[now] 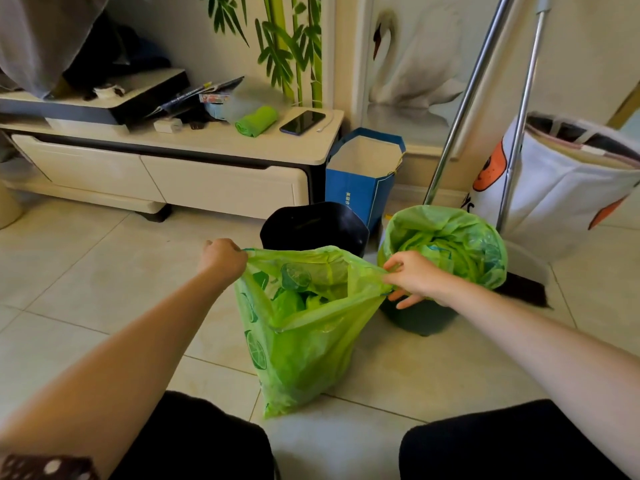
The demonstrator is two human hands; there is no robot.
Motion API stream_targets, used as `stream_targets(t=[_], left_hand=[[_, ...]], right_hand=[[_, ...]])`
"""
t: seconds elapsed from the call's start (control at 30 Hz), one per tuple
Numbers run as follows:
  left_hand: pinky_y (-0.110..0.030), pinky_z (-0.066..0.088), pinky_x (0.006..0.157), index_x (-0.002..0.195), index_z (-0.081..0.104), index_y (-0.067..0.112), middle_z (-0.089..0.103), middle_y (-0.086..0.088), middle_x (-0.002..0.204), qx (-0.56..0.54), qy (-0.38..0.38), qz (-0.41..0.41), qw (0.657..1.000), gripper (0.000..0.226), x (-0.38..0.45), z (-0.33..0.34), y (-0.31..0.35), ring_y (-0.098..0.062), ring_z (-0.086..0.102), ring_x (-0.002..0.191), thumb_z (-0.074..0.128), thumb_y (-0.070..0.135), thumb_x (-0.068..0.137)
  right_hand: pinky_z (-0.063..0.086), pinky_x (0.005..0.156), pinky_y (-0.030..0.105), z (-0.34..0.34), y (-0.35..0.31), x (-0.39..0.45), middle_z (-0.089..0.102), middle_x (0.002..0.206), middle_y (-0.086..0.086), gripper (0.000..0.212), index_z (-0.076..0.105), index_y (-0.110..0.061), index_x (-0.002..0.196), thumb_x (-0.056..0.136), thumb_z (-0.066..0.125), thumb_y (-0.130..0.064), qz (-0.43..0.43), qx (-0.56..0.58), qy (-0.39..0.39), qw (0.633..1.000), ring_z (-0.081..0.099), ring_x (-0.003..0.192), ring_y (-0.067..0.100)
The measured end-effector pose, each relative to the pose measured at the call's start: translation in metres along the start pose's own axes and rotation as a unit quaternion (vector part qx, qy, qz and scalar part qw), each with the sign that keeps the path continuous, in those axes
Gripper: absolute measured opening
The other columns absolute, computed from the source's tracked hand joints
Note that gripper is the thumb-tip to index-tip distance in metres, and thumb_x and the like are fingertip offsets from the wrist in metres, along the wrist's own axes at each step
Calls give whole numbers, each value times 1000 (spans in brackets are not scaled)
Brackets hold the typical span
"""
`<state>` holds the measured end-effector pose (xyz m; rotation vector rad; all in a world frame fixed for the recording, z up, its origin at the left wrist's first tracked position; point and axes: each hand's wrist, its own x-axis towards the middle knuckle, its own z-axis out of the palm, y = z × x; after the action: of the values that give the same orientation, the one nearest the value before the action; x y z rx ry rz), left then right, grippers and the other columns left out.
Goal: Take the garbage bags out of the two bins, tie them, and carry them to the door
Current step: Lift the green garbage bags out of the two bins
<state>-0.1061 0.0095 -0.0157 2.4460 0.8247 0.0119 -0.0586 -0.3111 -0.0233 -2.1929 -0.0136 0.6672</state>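
A green garbage bag printed with lime slices stands on the tiled floor between my knees, its mouth stretched wide and green rubbish inside. My left hand grips the left edge of its rim. My right hand pinches the right edge. Just behind it stands a black bin with no bag in it. To the right a dark green bin holds a second green bag, whose rim is folded over the bin's top.
A blue paper bag stands behind the black bin beside a low white cabinet carrying a roll of green bags and a phone. A broom with metal poles and a white cloth bag stand at the right.
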Motion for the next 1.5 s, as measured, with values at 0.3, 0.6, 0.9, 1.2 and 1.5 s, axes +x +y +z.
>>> stream_targets(t=[0.3, 0.6, 0.9, 1.2, 1.5], left_hand=[[-46, 40, 97, 128, 55, 13, 46, -14, 133, 86, 49, 170, 980, 42, -32, 25, 57, -36, 32, 127, 50, 15, 87], [-33, 48, 88, 108, 69, 11, 66, -9, 111, -56, -69, 247, 965, 25, -48, 79, 129, -25, 60, 103, 55, 10, 87], [-35, 49, 65, 86, 53, 1, 51, -13, 78, -181, -205, 49, 960, 4, -33, 140, 190, -25, 51, 75, 54, 3, 82], [-31, 37, 55, 126, 49, 4, 49, -18, 92, -264, -249, -134, 922, 42, -15, 214, 194, -25, 45, 69, 32, 34, 101], [-51, 54, 90, 123, 56, 6, 64, -21, 118, -304, -265, -192, 895, 45, 10, 240, 182, -37, 63, 107, 40, 40, 98]], right_hand=[[58, 65, 31, -36, 16, -13, 66, 98, 7, 11, 60, -17, 96, 94, 50, -21, 2, 9, 89, 996, 67, 86, 23], [55, 60, 31, -86, 60, -7, 69, 87, 6, 19, 60, -16, 77, 92, 50, -17, 51, 14, 161, 986, 63, 69, 18], [56, 72, 45, -143, 97, 28, 61, 83, 19, 19, 64, 1, 95, 89, 51, -11, 72, 13, 239, 968, 60, 75, 33], [37, 71, 30, -154, 129, 87, 61, 117, 24, 49, 57, 6, 119, 98, 38, -34, 145, -116, 272, 944, 58, 107, 37], [44, 87, 40, -159, 135, 135, 54, 129, 29, 46, 49, 6, 128, 97, 35, -25, 155, -68, 312, 935, 53, 116, 43]])
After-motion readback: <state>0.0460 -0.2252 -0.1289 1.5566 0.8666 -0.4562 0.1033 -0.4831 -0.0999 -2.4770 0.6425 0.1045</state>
